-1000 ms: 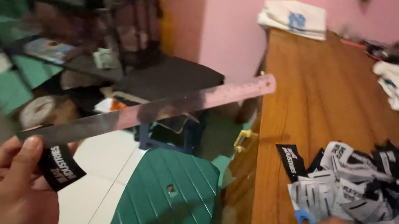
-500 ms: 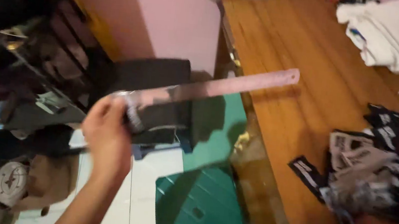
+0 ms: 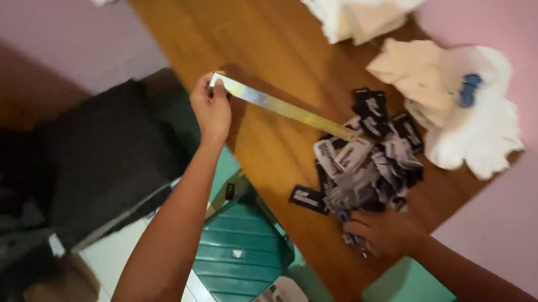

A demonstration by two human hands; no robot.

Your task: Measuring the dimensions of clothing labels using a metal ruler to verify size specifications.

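Ruler [image 3: 284, 108] gripped endwise, spanning bare tabletop [image 3: 229, 25].

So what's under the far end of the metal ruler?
The ruler, held by the left hand, lies over the wooden table; its far tip rests on the pile of black-and-white labels. Whatever labels sit beneath the tip are covered.
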